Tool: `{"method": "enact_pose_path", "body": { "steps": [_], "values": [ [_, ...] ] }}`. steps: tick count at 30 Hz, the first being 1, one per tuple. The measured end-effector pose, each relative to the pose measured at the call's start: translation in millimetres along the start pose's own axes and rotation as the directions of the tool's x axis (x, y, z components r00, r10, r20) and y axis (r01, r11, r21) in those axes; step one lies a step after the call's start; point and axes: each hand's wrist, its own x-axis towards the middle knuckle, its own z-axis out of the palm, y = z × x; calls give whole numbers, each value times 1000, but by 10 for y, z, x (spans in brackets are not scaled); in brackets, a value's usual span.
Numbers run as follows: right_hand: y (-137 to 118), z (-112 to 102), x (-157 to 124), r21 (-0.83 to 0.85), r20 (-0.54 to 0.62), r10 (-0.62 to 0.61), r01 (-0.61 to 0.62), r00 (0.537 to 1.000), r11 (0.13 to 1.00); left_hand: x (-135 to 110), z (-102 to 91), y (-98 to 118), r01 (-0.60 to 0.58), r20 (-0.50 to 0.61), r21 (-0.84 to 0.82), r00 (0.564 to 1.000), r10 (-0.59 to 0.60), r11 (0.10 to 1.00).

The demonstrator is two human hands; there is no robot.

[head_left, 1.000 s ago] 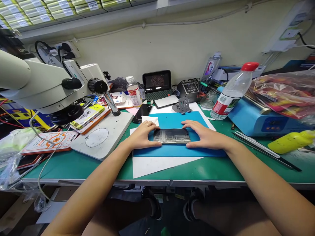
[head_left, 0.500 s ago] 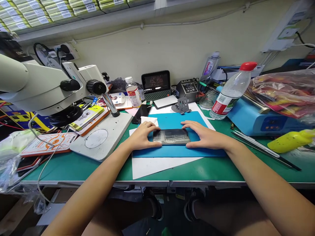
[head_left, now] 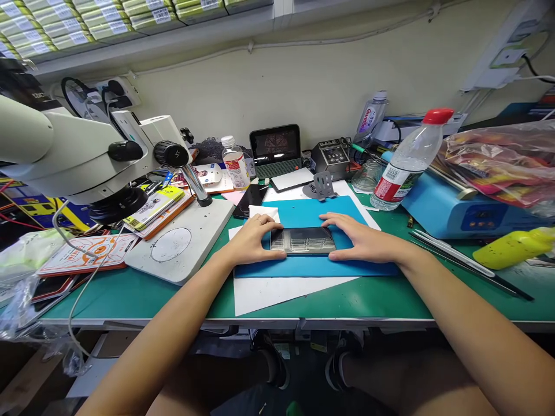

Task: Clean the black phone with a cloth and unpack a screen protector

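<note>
A dark, glossy phone [head_left: 303, 240] lies flat on a blue mat [head_left: 303, 212] in the middle of the green bench. My left hand [head_left: 250, 238] grips its left end, fingers curled over the top corner and thumb along the near edge. My right hand [head_left: 359, 238] holds the right end the same way. A ring shows on my left hand. A small white cloth [head_left: 264, 211] lies just behind my left fingers.
A white microscope [head_left: 82, 156] with its base plate [head_left: 182, 240] stands at the left. A white sheet [head_left: 269, 292] sticks out under the mat. Behind: a small screen [head_left: 276, 143], a soldering station [head_left: 332, 155], water bottles [head_left: 407, 162]. At the right are a blue machine [head_left: 455, 211], tweezers [head_left: 459, 260] and a yellow bottle [head_left: 514, 247].
</note>
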Motion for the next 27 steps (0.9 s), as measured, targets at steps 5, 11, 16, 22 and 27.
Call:
{"method": "enact_pose_path", "body": {
  "steps": [5, 11, 16, 22, 27],
  "values": [
    [-4, 2, 6, 12, -1, -1, 1, 1000, 1000, 0, -2, 4, 10, 6, -10, 1000, -10, 1000],
    [5, 8, 6, 4, -2, -19, 19, 1000, 1000, 1, -5, -12, 10, 10, -6, 1000, -10, 1000],
    [-5, -4, 3, -10, 13, -4, 5, 1000, 1000, 3, -6, -13, 7, 13, -13, 1000, -7, 1000],
    [-27, -36, -9, 29, 7, 9, -9, 1000, 1000, -27, -60, -13, 3, 36, -48, 999, -1, 999],
    [-9, -37, 7, 84, -18, 5, -3, 1000, 996, -50, -110, -22, 1, 48, -77, 999, 3, 997]
  ]
}}
